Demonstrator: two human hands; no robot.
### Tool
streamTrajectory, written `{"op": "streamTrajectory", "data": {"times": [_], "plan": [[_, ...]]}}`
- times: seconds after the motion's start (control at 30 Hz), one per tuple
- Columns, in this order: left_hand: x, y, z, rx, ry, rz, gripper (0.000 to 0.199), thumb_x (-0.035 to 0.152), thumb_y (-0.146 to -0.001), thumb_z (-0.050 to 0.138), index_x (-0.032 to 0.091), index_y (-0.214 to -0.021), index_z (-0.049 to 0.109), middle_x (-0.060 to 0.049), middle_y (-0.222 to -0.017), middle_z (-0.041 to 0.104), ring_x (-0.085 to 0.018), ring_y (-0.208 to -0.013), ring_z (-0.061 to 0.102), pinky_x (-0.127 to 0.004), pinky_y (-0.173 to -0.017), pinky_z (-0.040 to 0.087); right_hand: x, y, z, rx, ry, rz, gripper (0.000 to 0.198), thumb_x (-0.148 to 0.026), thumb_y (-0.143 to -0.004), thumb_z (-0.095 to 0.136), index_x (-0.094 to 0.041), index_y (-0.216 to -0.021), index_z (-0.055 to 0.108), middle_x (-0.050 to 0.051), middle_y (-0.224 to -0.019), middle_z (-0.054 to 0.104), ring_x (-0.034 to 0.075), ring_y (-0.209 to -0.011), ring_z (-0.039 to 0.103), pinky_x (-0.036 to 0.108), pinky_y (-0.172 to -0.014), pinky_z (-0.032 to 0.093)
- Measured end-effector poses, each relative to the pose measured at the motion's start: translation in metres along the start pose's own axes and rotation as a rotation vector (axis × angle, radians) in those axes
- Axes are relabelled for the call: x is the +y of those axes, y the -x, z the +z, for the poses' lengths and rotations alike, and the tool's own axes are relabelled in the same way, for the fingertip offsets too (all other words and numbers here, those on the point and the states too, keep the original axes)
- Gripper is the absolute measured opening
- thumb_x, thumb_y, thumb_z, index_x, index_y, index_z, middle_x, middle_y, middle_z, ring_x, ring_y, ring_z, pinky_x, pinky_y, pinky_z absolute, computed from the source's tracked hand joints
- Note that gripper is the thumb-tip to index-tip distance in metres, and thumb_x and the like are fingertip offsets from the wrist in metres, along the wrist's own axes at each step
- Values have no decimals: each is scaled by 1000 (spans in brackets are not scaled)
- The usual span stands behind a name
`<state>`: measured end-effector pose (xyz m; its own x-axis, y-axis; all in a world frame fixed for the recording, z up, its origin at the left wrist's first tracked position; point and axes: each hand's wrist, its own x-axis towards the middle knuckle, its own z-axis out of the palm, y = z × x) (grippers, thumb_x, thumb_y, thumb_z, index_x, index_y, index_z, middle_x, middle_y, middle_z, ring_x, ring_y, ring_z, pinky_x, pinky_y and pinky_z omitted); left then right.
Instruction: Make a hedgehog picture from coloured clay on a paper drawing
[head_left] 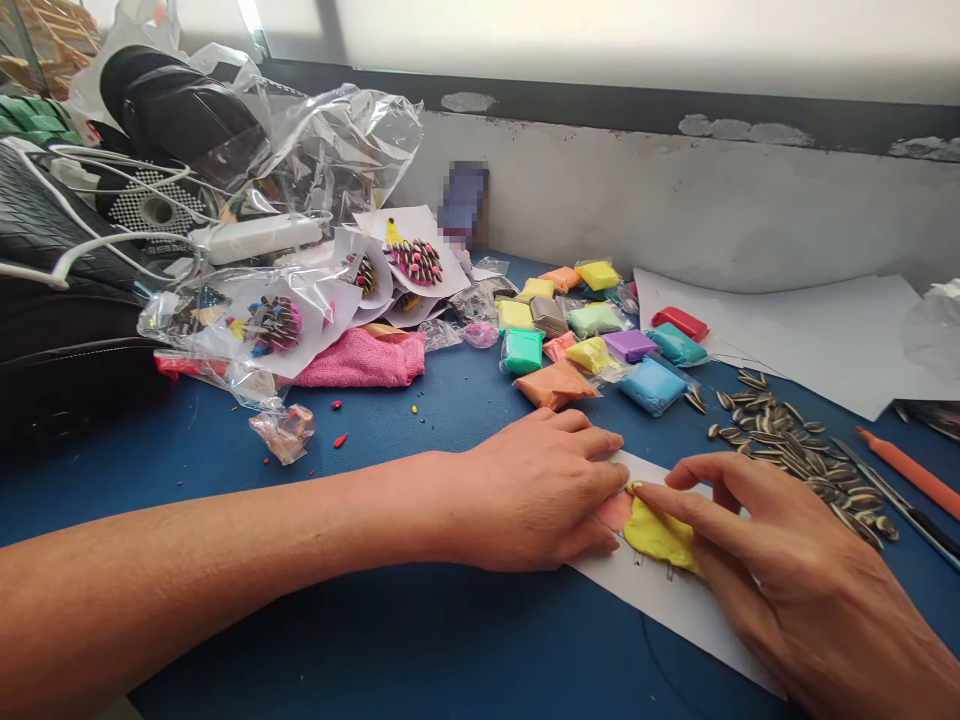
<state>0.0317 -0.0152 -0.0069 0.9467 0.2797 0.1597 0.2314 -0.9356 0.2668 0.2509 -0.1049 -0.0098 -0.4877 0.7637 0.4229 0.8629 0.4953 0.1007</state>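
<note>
A strip of white paper point(637, 590) lies on the blue tabletop under both hands. Yellow clay point(660, 535) is spread flat on it, with a patch of salmon-pink clay point(615, 512) adjoining on the left. My left hand point(544, 490) rests flat with its fingers stretched over the paper's left part, at the pink clay. With the index fingertip, my right hand point(780, 550) touches the yellow clay's upper left edge, where a small yellow bit sticks up. Its thumb lies along the clay's right side, and the fingers are apart. Small drawn marks show below the yellow clay.
Wrapped clay packs point(592, 320) in many colours lie beyond my hands. Sunflower seeds point(795, 440) are scattered right of them, near an orange pen point(907, 470). At left are a pink cloth point(367, 360), seed-and-clay pictures point(412, 250), clear plastic and a black bag point(67, 300).
</note>
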Motion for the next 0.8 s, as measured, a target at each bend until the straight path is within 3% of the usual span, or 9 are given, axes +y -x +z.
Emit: {"op": "streamTrajectory", "data": {"times": [0.23, 0.5, 0.8], "plan": [[-1, -1, 1, 9, 2, 1, 28, 37, -95, 56, 12, -105, 64, -16, -136, 55, -30, -122, 51, -44, -104, 41, 0, 4, 0, 2, -42, 43, 32, -19, -92, 46, -27, -119, 62, 8, -107, 58, 18, -87, 61, 30, -67, 52], [0, -1, -1, -11, 34, -4, 30, 37, -93, 59, 10, -107, 62, -17, -134, 57, -29, -119, 53, -44, -104, 41, 0, 0, 2, 56, -3, -10, 40, -9, -82, 45, -28, -107, 70, 7, -100, 60, 16, -77, 59, 29, -62, 49], [-1, -1, 0, 15, 26, 3, 28, 37, -91, 61, 11, -101, 64, -19, -126, 61, -31, -118, 54, -45, -100, 43, 0, 1, -6, 49, -50, 76, 39, -10, -88, 42, -27, -112, 68, 8, -105, 59, 17, -86, 63, 29, -65, 53]]}}
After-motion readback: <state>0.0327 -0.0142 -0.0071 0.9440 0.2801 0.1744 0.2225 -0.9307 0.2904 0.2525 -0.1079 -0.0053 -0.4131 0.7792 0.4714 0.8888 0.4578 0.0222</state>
